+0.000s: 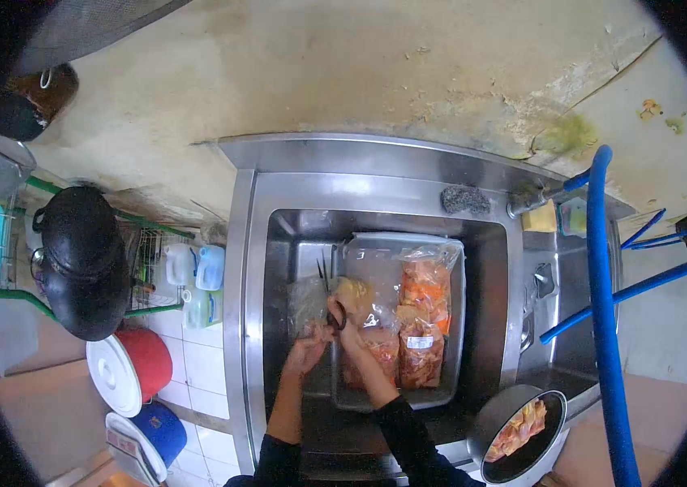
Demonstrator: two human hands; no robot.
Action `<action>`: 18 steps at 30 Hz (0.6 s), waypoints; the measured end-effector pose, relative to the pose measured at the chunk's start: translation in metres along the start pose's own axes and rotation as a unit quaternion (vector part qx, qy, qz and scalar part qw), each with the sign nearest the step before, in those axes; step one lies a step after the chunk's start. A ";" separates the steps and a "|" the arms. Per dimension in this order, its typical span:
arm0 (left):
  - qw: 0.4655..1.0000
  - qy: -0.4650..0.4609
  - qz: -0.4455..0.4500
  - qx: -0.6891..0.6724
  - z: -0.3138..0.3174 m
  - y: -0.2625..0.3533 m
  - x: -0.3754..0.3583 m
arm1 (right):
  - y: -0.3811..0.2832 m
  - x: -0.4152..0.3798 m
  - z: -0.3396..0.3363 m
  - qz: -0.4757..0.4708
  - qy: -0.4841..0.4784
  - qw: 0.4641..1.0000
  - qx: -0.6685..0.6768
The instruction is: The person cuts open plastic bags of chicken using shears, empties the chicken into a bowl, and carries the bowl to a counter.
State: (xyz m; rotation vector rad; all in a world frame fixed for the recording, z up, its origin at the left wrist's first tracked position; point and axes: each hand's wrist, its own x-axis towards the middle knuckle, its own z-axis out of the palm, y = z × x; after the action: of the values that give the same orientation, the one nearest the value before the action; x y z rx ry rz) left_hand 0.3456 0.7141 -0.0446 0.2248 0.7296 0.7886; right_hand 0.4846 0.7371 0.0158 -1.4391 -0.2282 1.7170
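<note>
My right hand (347,326) is closed round the dark handles of a pair of scissors (324,274), whose blades point away from me. Beside it, my left hand (309,351) pinches the near end of a clear plastic bag (305,299). The bag lies over the left rim of a grey tub (459,325) in the sink. Pale yellowish meat (352,294) shows at the tub's left, partly covered by plastic. Bagged red meat (377,355) lies under my right forearm. On the tub's right are an orange-red meat pack (425,292) and a labelled meat pack (420,357).
A pot with meat pieces (518,430) stands at the front right. A blue hose (603,308) crosses the right sink basin. Steel wool (465,200) and a yellow sponge (540,217) sit on the back ledge. Plastic jugs (201,304) and lidded buckets (145,365) are at the left.
</note>
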 end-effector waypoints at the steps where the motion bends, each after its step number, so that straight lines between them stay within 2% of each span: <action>1: 1.000 -0.001 -0.002 0.000 0.009 0.003 -0.001 | -0.001 0.000 -0.001 0.012 0.008 1.000 -0.019; 2: 0.997 -0.080 0.015 -0.001 0.018 0.007 -0.002 | -0.002 -0.002 -0.003 0.011 0.010 1.000 -0.019; 3: 0.987 -0.158 0.033 -0.002 0.025 0.010 -0.003 | -0.004 -0.008 -0.006 -0.042 0.022 0.999 0.014; 4: 0.987 -0.158 0.032 -0.003 0.029 0.010 -0.006 | -0.003 -0.014 -0.009 -0.093 0.034 0.994 0.047; 5: 0.989 -0.137 0.026 -0.038 0.031 0.011 -0.009 | 0.033 0.004 -0.043 -0.116 0.085 0.985 -0.097; 6: 0.990 -0.115 0.020 -0.074 0.031 0.012 -0.011 | 0.058 -0.001 -0.074 -0.193 0.142 0.948 -0.209; 7: 0.990 -0.115 0.018 -0.074 0.027 0.011 -0.011 | 0.069 -0.009 -0.101 -0.266 0.195 0.889 -0.317; 8: 0.989 -0.120 0.001 -0.081 0.022 0.011 -0.009 | 0.021 -0.063 -0.093 -0.276 0.251 0.840 -0.394; 9: 0.988 -0.125 -0.016 -0.090 0.018 0.008 -0.008 | 0.024 -0.083 -0.111 -0.251 0.292 0.825 -0.414; 10: 0.987 -0.126 -0.019 -0.094 0.020 0.007 -0.009 | 0.001 -0.111 -0.109 -0.187 0.325 0.795 -0.476; 11: 0.986 -0.129 -0.006 -0.108 0.025 0.009 -0.010 | 0.030 -0.114 -0.134 -0.157 0.401 0.753 -0.497; 12: 0.984 -0.132 0.005 -0.120 0.026 0.009 -0.010 | 0.029 -0.120 -0.141 -0.155 0.405 0.752 -0.497; 14: 0.980 -0.135 0.000 -0.143 0.025 0.005 -0.009 | 0.030 -0.130 -0.149 -0.039 0.397 0.747 -0.532; 15: 0.977 -0.137 -0.004 -0.166 0.027 0.005 -0.010 | 0.025 -0.134 -0.149 0.040 0.360 0.726 -0.585; 18: 0.984 -0.121 0.000 -0.130 0.036 0.004 -0.011 | 0.004 -0.130 -0.126 0.103 0.364 0.696 -0.611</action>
State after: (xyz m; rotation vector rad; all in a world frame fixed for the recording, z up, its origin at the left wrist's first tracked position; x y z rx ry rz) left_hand 0.3623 0.7121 -0.0109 0.0822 0.3918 0.8316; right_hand 0.5883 0.5967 0.0664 -3.0835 -0.8929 0.8596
